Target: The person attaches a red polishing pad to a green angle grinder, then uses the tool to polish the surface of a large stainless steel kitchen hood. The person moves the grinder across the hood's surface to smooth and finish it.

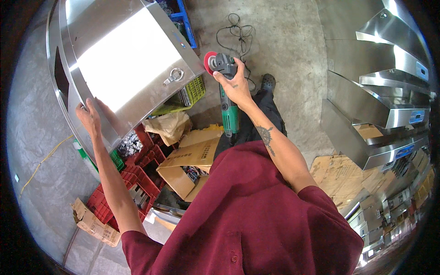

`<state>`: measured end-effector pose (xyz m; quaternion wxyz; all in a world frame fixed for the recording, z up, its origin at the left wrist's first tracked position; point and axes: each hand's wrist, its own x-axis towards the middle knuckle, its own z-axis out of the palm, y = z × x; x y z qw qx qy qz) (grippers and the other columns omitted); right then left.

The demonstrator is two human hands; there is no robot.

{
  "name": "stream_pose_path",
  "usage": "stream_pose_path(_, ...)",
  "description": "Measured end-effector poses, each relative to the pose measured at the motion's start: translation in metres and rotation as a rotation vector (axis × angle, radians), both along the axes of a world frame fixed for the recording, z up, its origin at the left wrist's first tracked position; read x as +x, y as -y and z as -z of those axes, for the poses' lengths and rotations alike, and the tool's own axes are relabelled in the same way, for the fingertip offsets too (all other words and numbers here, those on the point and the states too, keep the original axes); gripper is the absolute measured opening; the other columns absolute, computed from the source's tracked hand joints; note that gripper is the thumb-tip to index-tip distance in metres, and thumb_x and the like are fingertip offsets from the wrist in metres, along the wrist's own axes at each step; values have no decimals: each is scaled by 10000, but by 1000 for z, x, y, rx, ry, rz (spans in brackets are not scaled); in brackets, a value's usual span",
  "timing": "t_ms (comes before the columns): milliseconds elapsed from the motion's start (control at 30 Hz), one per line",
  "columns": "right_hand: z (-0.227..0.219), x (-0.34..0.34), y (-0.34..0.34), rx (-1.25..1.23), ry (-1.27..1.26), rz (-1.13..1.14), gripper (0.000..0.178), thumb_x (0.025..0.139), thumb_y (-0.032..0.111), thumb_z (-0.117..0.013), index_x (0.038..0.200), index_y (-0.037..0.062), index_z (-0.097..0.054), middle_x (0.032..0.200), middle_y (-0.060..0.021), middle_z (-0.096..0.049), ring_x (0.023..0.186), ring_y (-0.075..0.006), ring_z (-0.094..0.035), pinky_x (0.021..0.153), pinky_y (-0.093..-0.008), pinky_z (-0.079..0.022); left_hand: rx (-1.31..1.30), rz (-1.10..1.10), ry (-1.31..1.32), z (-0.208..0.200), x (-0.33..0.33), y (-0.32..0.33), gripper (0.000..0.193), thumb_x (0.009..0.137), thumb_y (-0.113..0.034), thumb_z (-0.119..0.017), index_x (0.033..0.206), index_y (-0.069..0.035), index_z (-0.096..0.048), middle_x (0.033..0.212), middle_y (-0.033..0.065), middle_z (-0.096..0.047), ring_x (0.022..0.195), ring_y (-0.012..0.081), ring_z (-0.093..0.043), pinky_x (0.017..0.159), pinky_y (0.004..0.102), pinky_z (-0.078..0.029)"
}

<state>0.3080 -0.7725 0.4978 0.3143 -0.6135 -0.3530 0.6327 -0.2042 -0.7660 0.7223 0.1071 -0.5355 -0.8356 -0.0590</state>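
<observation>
My right hand (pixel 234 85) is wrapped round the head of a green and black angle grinder (pixel 229 114). A red disc (pixel 210 63) on the grinder faces the right-hand corner of a large shiny steel cabinet (pixel 151 103); whether disc and steel touch, I cannot tell. A round metal latch (pixel 174 75) sits on the cabinet's face near that side. At the cabinet's left, my left hand (pixel 90 117) grips the raised steel edge, thumb on the near side and fingers curled over.
Below the cabinet stand a yellow-green basket (pixel 195 94), red crates (pixel 103 206) and an open cardboard box (pixel 181 178) with parts. A black cord (pixel 240 34) lies coiled on the concrete floor. Stacked steel housings (pixel 389 114) line the right. A blue crate (pixel 183 20) is at the back.
</observation>
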Motion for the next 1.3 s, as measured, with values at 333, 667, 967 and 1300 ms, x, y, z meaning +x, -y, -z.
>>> stream_pose_path(333, -24, 6, 2, 27, -18, -3, 993, 935, 506, -834, 1620, 51, -277, 1265, -326, -726, 1175, -459, -743, 1036, -492, -565, -5, -8, -13, 2, -2, -2, 632, 1101, -470, -635, 1345, 111, -590, 1283, 278, -610, 1191, 392, -613, 1053, 480, -482)
stream_pose_path(667, -61, 1, 7, 220, -58, 50, 941, 964, 414, -842, 1609, 32, -273, 1285, -283, -720, 1144, -390, -757, 1030, -460, -568, 14, -35, -22, 1, 9, -1, 646, 1106, -477, -621, 1358, 116, -583, 1294, 285, -608, 1208, 396, -617, 1061, 480, -483)
stream_pose_path(967, -64, -2, 9, 157, -81, 49, 948, 977, 453, -819, 1627, 61, -251, 1278, -293, -722, 1138, -399, -764, 1005, -469, -581, 6, -53, 47, -1, 10, -4, 627, 1101, -451, -638, 1346, 124, -586, 1297, 282, -605, 1183, 390, -615, 1050, 474, -477)
stream_pose_path(1300, -4, -7, 8, 39, 17, 28, 973, 948, 506, -823, 1622, 77, -268, 1241, -313, -735, 1129, -464, -756, 1004, -513, -572, 6, -60, 32, 1, 1, -2, 634, 1094, -449, -650, 1356, 123, -578, 1283, 269, -607, 1186, 385, -613, 1060, 474, -475)
